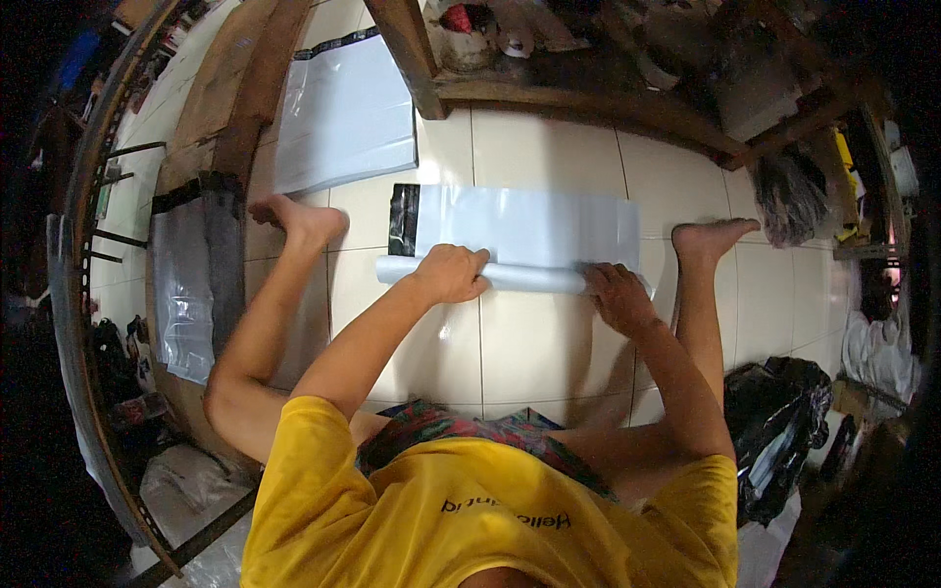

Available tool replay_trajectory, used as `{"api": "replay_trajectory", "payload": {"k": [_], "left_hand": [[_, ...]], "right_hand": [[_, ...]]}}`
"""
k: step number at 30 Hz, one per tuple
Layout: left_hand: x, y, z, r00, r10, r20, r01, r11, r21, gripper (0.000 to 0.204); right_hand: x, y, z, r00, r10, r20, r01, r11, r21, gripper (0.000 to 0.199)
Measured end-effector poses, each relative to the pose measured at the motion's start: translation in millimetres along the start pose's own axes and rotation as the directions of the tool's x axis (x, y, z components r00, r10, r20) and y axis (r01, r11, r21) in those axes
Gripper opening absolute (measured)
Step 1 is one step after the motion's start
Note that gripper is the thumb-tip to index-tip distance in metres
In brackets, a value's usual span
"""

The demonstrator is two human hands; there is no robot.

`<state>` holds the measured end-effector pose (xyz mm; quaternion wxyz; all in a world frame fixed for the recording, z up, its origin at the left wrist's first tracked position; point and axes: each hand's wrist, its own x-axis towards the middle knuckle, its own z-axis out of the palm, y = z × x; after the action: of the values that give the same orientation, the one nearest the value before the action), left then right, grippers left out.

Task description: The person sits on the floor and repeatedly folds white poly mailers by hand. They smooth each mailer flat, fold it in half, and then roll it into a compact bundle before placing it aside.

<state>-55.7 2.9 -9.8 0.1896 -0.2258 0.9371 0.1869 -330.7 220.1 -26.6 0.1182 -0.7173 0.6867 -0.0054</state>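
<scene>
A pale grey plastic mailer bag (pixel 529 220) lies flat on the tiled floor between my legs, with a black strip (pixel 403 220) at its left end. Its near edge is rolled into a long tube (pixel 534 277). My left hand (pixel 452 273) is closed over the left half of this tube, thumb and fingers pressed on it. Around the tube's right end curl the fingers of my right hand (pixel 620 297), slightly blurred. Both palms face down, so the undersides of the fingers are hidden.
Another stack of pale mailer bags (pixel 348 118) lies beyond my left foot. Grey bags (pixel 186 284) rest on a wooden board (pixel 216 93) at the left. A low wooden frame (pixel 578 110) crosses the far side. Black plastic (pixel 779 421) is heaped at the right.
</scene>
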Motion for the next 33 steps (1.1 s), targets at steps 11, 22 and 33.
{"api": "replay_trajectory", "payload": {"k": [11, 22, 33], "left_hand": [[43.2, 7.6, 42.4, 0.921, 0.187, -0.341, -0.152, 0.980, 0.130, 0.048], [72.6, 9.5, 14.0, 0.901, 0.249, -0.355, -0.111, 0.924, 0.367, 0.044], [23.4, 43.4, 7.1, 0.656, -0.402, -0.638, -0.040, 0.826, -0.562, 0.059]], "right_hand": [[58.0, -27.4, 9.2, 0.969, -0.143, -0.202, 0.148, 0.989, 0.006, 0.056], [97.9, -3.8, 4.5, 0.997, 0.004, -0.075, 0.015, 0.968, 0.249, 0.058], [112.7, -20.3, -39.6, 0.932, 0.105, 0.348, -0.304, 0.752, 0.585, 0.075]]}}
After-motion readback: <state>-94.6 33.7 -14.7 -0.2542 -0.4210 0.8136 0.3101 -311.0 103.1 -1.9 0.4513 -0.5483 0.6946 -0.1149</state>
